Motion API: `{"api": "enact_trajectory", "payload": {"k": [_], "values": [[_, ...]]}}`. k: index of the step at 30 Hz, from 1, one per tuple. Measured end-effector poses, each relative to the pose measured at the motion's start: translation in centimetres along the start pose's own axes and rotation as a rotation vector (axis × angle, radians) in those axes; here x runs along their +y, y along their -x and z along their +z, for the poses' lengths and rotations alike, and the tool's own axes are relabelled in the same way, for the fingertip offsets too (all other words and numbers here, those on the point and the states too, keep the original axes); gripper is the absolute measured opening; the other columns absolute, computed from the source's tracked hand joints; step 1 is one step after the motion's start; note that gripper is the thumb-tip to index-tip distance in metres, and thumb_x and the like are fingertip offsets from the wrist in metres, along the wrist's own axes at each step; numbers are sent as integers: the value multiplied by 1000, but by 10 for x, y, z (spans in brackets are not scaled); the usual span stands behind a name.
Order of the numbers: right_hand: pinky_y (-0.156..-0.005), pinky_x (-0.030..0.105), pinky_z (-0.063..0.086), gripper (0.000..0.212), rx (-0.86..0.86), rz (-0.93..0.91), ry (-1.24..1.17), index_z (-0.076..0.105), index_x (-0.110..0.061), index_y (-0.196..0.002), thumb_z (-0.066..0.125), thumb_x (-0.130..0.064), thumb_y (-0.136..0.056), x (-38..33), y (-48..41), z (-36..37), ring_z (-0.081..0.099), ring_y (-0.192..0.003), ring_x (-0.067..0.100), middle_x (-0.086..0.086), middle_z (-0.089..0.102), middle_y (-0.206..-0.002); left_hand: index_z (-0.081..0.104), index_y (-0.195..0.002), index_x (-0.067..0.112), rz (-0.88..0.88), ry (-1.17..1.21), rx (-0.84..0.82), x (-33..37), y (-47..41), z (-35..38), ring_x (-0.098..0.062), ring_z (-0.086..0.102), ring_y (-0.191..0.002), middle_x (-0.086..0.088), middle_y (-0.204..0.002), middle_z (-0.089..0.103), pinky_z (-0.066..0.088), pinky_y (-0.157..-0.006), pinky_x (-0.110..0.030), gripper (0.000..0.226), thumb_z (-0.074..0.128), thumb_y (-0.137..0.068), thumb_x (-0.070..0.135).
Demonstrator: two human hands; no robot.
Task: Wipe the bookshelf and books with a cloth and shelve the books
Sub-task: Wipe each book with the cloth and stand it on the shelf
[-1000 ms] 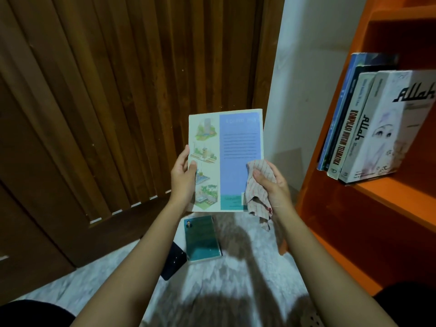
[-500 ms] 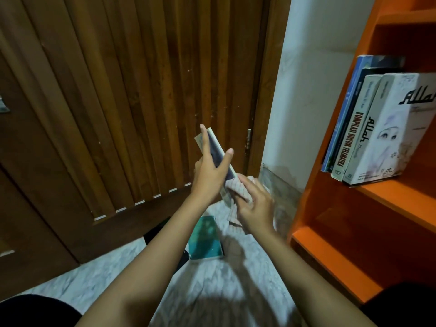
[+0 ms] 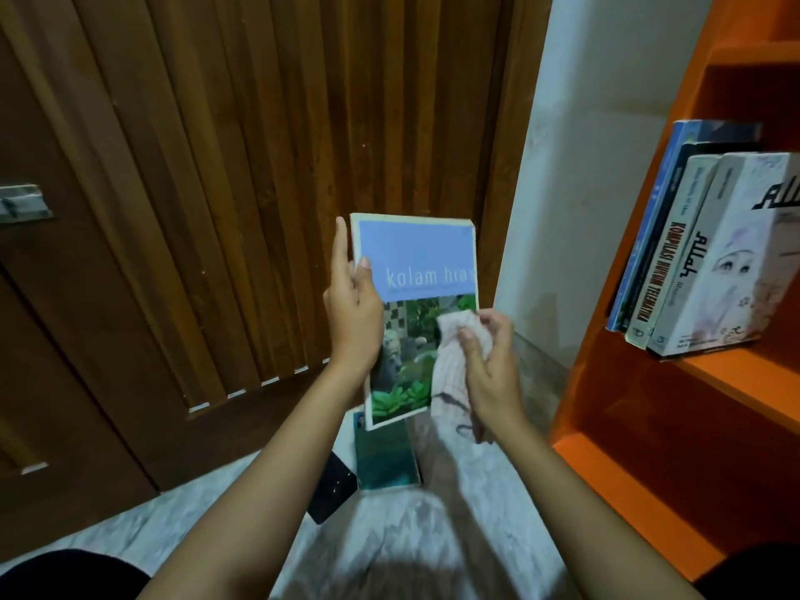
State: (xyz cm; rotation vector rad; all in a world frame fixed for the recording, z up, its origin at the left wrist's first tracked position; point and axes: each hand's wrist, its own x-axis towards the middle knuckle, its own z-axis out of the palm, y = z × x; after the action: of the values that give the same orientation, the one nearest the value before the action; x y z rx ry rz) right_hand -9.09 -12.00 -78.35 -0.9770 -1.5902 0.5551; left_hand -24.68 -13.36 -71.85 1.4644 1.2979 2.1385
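My left hand (image 3: 350, 309) grips the left edge of a thin book (image 3: 417, 270) with a pale blue cover reading "kolam hias" above a garden photo. The book is held upright in front of me, front cover facing me. My right hand (image 3: 489, 365) presses a pinkish checked cloth (image 3: 450, 374) against the cover's lower right part. On the right stands the orange bookshelf (image 3: 736, 383), with several books (image 3: 701, 262) leaning on its middle shelf. A teal book (image 3: 385, 456) lies on the marble floor below my hands.
A dark flat object (image 3: 333, 491) lies on the floor beside the teal book. A brown slatted wooden door (image 3: 242, 175) fills the left and centre. A white wall (image 3: 597, 158) separates door and shelf. The bookshelf's lower shelf (image 3: 640, 491) holds nothing.
The book was turned over: a second ago its back cover faced me, then it was edge-on, and now the front cover faces me. The cloth has come back onto the cover.
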Motion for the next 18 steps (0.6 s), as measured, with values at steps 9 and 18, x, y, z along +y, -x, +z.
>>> {"api": "enact_trajectory", "payload": {"k": [9,18], "values": [[-80,13,43,21,160,-176,-71,67,-19,-111,58,-23,-93,-56,-64,7,57,-96,8,-1,65,-105,31,-143,19,-53,67,-116,4,21,15,10,57,-96,45,-118,47,51,-82,-30,44,37,-101,8],[-65,27,44,26,284,-294,70,66,-24,-117,56,-26,-93,-60,-93,-2,54,-81,16,2,56,-94,25,-142,16,72,48,-108,22,23,23,18,52,-81,47,-109,51,41,-74,-16,45,35,-100,4]]}}
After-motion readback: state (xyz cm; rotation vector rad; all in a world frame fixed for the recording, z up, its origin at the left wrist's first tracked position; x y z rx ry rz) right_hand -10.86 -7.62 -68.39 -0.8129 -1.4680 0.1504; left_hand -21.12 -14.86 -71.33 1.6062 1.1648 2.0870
